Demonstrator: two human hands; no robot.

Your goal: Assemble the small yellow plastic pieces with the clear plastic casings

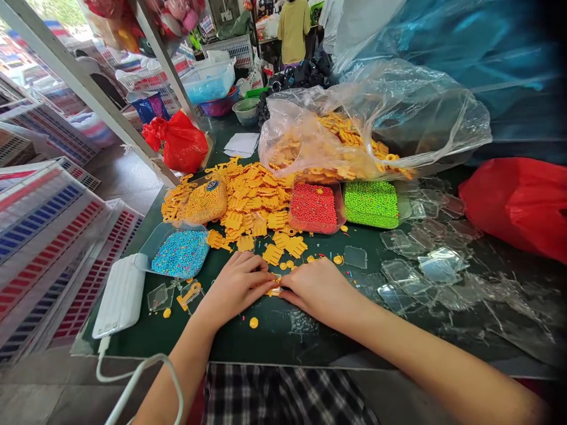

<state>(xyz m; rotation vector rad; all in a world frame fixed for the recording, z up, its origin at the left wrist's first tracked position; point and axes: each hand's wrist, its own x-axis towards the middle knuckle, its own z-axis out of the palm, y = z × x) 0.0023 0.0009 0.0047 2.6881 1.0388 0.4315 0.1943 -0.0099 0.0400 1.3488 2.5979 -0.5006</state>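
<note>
My left hand (241,283) and my right hand (312,286) meet over the green table, fingers closed on a small yellow plastic piece (273,291) between them. Most of that piece is hidden by my fingers. Just beyond my hands lie loose yellow hand-shaped pieces (273,254) and a large heap of yellow plastic parts (254,195). A yellow disc (253,323) rests on the table in front of my hands. To the left of my left hand are a clear square cover (159,298) and a yellow part (189,295).
Tubs of blue beads (179,251), yellow beads (206,202), red beads (313,205) and green beads (372,202) ring the heap. Clear covers (411,277) spread at right beside a red bag (518,203). A white power bank (119,295) with a cable sits at left. Behind, a person (294,32) stands.
</note>
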